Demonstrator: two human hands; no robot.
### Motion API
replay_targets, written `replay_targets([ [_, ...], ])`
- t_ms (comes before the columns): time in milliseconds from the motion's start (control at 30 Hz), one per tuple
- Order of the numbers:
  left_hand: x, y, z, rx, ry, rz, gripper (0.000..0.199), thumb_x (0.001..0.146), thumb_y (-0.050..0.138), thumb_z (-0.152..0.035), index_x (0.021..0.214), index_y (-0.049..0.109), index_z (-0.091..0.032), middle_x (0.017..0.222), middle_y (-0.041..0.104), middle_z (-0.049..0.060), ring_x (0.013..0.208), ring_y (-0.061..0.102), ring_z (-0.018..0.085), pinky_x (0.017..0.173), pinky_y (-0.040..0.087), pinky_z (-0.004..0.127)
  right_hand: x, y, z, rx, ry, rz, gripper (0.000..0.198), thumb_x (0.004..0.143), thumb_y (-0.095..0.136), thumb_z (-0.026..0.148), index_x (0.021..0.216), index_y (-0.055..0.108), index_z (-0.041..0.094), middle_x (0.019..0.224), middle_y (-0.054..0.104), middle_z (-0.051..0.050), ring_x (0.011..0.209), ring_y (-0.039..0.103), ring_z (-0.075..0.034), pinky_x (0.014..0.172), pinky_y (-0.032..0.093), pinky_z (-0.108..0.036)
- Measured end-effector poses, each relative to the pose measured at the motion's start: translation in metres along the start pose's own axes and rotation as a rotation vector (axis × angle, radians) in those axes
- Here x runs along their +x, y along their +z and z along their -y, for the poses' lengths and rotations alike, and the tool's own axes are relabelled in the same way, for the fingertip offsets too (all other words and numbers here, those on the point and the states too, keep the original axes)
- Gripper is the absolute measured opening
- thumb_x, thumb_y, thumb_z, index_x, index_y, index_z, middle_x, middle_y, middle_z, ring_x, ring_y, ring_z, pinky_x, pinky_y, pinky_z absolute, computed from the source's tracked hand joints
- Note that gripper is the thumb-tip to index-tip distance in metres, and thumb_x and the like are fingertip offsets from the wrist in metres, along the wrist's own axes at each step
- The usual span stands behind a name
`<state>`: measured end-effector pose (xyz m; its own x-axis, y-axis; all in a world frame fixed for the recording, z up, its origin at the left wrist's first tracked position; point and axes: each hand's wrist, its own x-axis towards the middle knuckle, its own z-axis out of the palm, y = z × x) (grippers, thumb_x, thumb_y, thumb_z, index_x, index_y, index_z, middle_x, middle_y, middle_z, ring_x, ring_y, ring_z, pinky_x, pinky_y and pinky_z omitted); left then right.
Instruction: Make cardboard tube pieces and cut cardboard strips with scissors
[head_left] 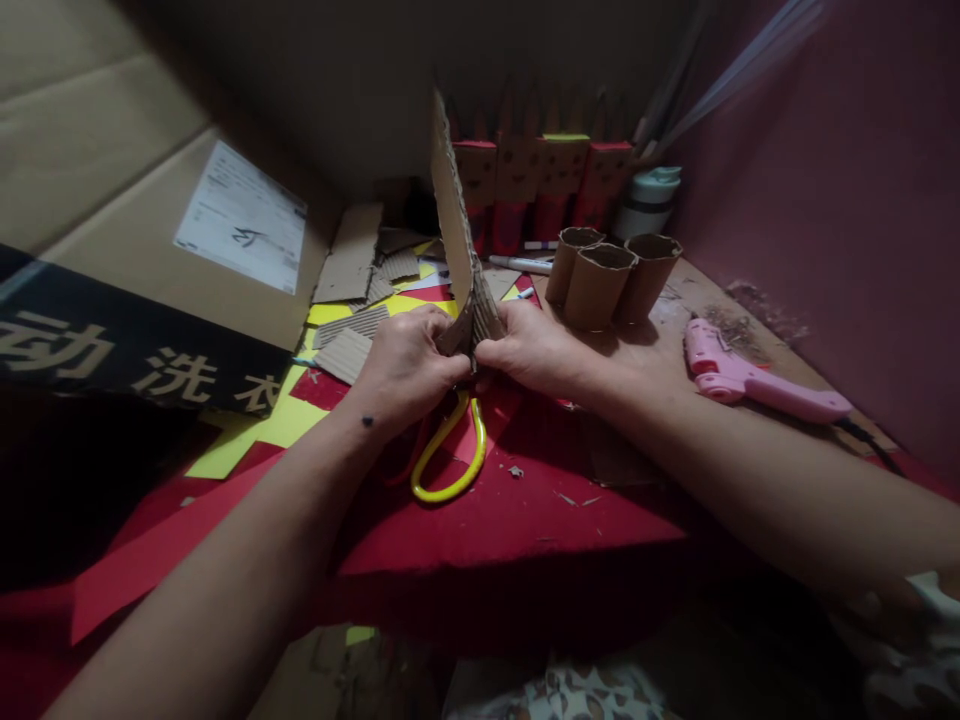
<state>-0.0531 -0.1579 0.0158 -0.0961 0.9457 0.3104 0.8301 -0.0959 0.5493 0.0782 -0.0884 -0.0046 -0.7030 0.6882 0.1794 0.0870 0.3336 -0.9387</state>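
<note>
Both hands grip a piece of corrugated cardboard (455,210) over the middle of the table, its tall flat part standing upright. My left hand (409,360) is closed on its lower left side, thumb pressed inward. On the other side, my right hand (532,345) pinches the lower right part, where ridged cardboard shows. The thumbs almost meet at the bottom edge. Just below the hands, scissors with a yellow handle loop (450,495) lie on the red cloth (540,530); their blades are hidden.
Three joined cardboard tubes (598,290) stand right of centre, with a pink glue gun (731,375) beyond my right forearm. A large cardboard box (142,220) blocks the left. Cardboard scraps (346,250) and yellow paper (281,425) lie beside it. Decorated cardboard figures (517,185) and a bottle (646,205) stand behind.
</note>
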Motion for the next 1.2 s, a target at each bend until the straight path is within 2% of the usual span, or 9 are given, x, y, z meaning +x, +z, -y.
replay_targets([
  [100,-0.001,-0.003,0.001,-0.061,-0.043,0.021,0.010,0.058,0.062,-0.016,0.054,0.053,-0.017,0.054,0.049,-0.005,0.051,0.043,0.009,0.047,0.032,0.022,0.000,0.001,-0.001,0.085,0.015,0.012,0.017,0.064,0.051,0.006,0.075,0.057,0.016,0.068,0.061,-0.003,0.061,0.057,-0.016,0.056,0.050,-0.030],
  [200,-0.001,-0.002,0.002,-0.104,-0.051,-0.005,0.011,0.059,0.061,-0.016,0.057,0.050,-0.018,0.055,0.047,-0.006,0.051,0.042,0.009,0.047,0.032,0.022,-0.001,0.001,0.000,0.143,-0.009,-0.044,0.026,0.061,0.052,0.005,0.084,0.056,0.017,0.075,0.062,-0.002,0.064,0.059,-0.016,0.059,0.052,-0.030],
  [300,-0.001,0.002,0.003,-0.101,0.020,-0.078,0.012,0.062,0.061,-0.019,0.068,0.050,-0.018,0.063,0.051,-0.004,0.058,0.045,0.011,0.052,0.036,0.023,-0.001,0.001,0.000,0.197,-0.009,-0.104,0.029,0.061,0.053,0.007,0.089,0.054,0.017,0.079,0.061,-0.002,0.065,0.058,-0.015,0.059,0.052,-0.030],
  [367,-0.001,0.005,0.003,-0.018,0.084,-0.101,0.013,0.064,0.059,-0.017,0.073,0.049,-0.018,0.070,0.053,-0.002,0.063,0.047,0.012,0.057,0.039,0.025,-0.002,0.001,0.000,0.210,-0.016,-0.135,0.028,0.062,0.052,0.007,0.088,0.053,0.017,0.079,0.060,-0.002,0.067,0.057,-0.015,0.061,0.052,-0.030],
  [533,-0.003,0.008,0.002,0.183,0.186,-0.100,0.012,0.068,0.054,-0.012,0.064,0.046,-0.019,0.070,0.049,0.001,0.065,0.046,0.014,0.061,0.038,0.027,-0.001,0.001,-0.001,0.146,-0.026,-0.148,0.030,0.060,0.052,0.007,0.088,0.052,0.017,0.079,0.059,-0.001,0.070,0.056,-0.016,0.062,0.051,-0.030],
  [667,-0.002,0.007,0.001,0.161,0.156,-0.093,0.015,0.065,0.057,-0.014,0.058,0.045,-0.019,0.066,0.051,0.000,0.062,0.046,0.014,0.058,0.036,0.028,0.002,0.001,-0.004,0.062,-0.068,-0.161,0.032,0.057,0.051,0.004,0.086,0.052,0.017,0.084,0.060,-0.002,0.078,0.057,-0.017,0.069,0.051,-0.032],
  [800,-0.001,0.004,0.003,0.097,0.106,-0.062,0.017,0.062,0.065,-0.021,0.056,0.049,-0.019,0.062,0.052,-0.002,0.057,0.046,0.012,0.055,0.035,0.026,0.003,0.001,-0.007,0.017,-0.051,-0.136,0.033,0.059,0.053,0.005,0.089,0.054,0.018,0.087,0.061,-0.003,0.080,0.059,-0.019,0.069,0.054,-0.033],
  [1000,0.002,0.002,0.010,0.007,0.098,-0.021,0.002,0.067,0.058,-0.021,0.067,0.057,-0.021,0.068,0.059,0.000,0.062,0.051,0.014,0.058,0.040,0.027,0.002,-0.002,-0.005,0.085,-0.032,-0.103,0.034,0.062,0.052,0.005,0.093,0.054,0.018,0.088,0.062,-0.004,0.077,0.059,-0.018,0.067,0.055,-0.033],
  [1200,0.002,0.005,0.007,0.181,0.164,-0.013,0.004,0.068,0.057,-0.020,0.067,0.053,-0.019,0.070,0.055,0.001,0.064,0.050,0.015,0.059,0.038,0.027,0.003,-0.004,-0.005,0.021,-0.051,-0.159,0.030,0.060,0.052,0.007,0.089,0.053,0.016,0.084,0.061,-0.004,0.079,0.058,-0.019,0.073,0.052,-0.034],
])
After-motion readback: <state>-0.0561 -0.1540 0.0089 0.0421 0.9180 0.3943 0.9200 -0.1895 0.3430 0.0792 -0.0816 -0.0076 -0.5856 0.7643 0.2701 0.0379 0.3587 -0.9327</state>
